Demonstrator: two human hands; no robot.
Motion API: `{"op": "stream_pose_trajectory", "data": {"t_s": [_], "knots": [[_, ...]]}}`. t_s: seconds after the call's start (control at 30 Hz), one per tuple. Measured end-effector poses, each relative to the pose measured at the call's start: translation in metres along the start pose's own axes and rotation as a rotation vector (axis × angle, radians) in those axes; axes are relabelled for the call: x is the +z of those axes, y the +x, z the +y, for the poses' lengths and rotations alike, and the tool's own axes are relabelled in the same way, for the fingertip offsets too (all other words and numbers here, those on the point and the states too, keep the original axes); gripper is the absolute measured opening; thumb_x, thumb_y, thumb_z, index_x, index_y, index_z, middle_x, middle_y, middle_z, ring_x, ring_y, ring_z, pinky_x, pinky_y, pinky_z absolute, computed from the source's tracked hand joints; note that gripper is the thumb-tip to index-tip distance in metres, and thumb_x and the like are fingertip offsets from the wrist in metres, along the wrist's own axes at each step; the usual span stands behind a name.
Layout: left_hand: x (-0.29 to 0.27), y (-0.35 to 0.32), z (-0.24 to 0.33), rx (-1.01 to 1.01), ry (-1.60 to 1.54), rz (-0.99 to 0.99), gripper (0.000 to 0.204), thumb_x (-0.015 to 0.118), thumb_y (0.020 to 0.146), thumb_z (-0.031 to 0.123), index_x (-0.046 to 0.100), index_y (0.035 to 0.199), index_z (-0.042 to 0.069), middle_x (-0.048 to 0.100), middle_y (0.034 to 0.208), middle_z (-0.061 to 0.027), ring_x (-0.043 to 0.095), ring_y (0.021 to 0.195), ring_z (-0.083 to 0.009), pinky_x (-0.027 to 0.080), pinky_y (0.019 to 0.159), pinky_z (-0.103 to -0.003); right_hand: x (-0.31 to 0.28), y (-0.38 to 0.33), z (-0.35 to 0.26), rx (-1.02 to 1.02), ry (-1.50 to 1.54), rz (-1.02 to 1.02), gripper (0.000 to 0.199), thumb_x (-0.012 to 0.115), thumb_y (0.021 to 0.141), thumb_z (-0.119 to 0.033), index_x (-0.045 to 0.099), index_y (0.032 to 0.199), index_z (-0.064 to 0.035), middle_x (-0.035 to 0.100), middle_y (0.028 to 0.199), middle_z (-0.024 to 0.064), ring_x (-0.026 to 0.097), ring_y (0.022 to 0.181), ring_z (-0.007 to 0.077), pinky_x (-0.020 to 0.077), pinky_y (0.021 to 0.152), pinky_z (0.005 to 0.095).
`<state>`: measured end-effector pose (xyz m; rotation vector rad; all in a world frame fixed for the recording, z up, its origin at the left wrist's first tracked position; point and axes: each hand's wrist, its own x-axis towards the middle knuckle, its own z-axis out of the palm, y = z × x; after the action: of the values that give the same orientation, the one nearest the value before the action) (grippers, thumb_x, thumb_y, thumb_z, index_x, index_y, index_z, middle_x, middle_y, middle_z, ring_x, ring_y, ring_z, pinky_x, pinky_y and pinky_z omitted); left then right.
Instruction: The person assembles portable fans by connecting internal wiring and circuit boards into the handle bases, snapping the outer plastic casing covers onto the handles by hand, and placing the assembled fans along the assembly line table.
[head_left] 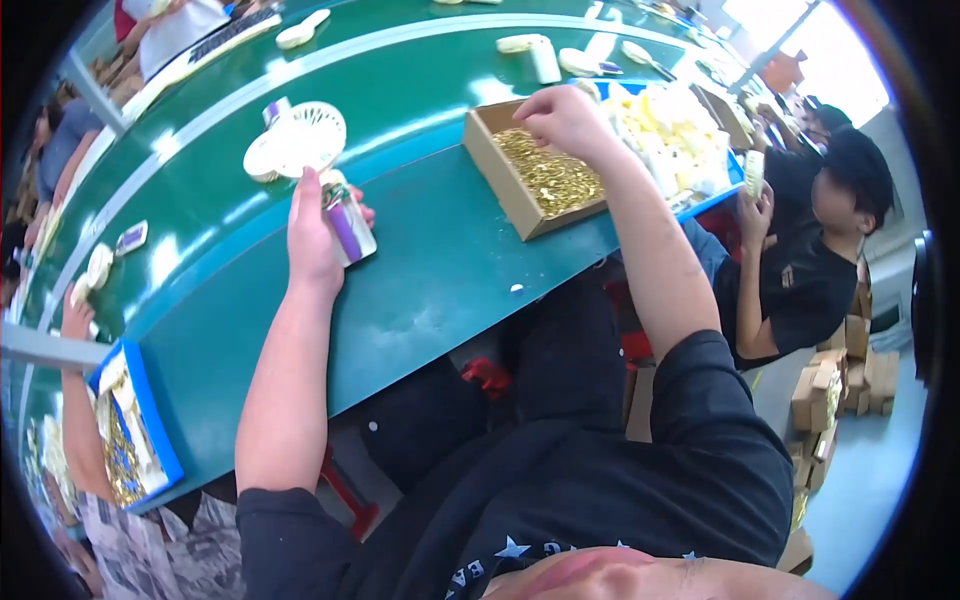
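My left hand is closed around the handle of what looks like a cream handheld fan, its round slotted head pointing away from me. A purple and white part, perhaps a battery, shows along the handle beside my fingers. Over the far edge of an open cardboard box, my right hand has its fingers drawn together. Small gold-coloured metal pieces fill that box. Anything between the right fingertips is too small to make out.
A blue tray of cream plastic parts stands right of the box. Beyond the table, more fan parts lie on a green conveyor. At right a co-worker sits close. Another blue tray is at lower left.
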<state>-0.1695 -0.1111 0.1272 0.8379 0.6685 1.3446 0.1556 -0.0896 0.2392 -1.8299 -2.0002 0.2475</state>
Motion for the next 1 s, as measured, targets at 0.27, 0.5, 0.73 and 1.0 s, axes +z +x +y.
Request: {"op": "stream_pose_trajectory", "data": {"t_s": [0.27,0.5,0.73,1.0], "knots": [[-0.02,0.003,-0.001,0.185,0.034,0.068,0.045,0.04,0.105,0.047,0.051,0.111,0.003,0.064,0.085,-0.0113,0.066,0.064,-0.02,0.055,0.056,-0.032,0.071,-0.028,-0.13,-0.206,0.843,-0.131,0.02,0.069,0.089,-0.005,0.069,0.105,0.0076,0.072,0.093,0.0115,0.07,0.082,0.0157,0.0589,0.077,0.027],[-0.025,-0.005,0.004,0.32,0.158,0.062,0.031,0.046,0.104,0.028,0.052,0.121,0.002,0.064,0.097,-0.0078,0.064,0.072,-0.0135,0.056,0.061,-0.028,0.144,-0.005,-0.158,-0.114,1.022,-0.196,0.014,0.068,0.091,-0.002,0.069,0.101,0.0074,0.072,0.093,0.0116,0.069,0.082,0.0152,0.0582,0.076,0.0271],[-0.021,0.003,0.004,0.424,0.298,0.05,0.033,0.06,0.094,0.012,0.052,0.124,0.0,0.065,0.106,-0.0084,0.064,0.084,-0.0118,0.056,0.069,-0.027,0.154,0.009,-0.145,-0.072,1.189,-0.25,0.015,0.069,0.091,-0.004,0.069,0.103,0.0059,0.071,0.093,0.0107,0.067,0.081,0.0141,0.057,0.075,0.0265],[-0.019,0.013,-0.006,0.449,0.443,0.015,0.036,0.062,0.09,0.005,0.051,0.123,-0.001,0.065,0.11,-0.0098,0.064,0.091,-0.0135,0.056,0.073,-0.028,0.153,0.018,-0.128,-0.131,1.221,-0.251,0.014,0.07,0.09,-0.003,0.068,0.101,0.0053,0.071,0.093,0.0113,0.068,0.081,0.0149,0.0572,0.074,0.0271]]}}
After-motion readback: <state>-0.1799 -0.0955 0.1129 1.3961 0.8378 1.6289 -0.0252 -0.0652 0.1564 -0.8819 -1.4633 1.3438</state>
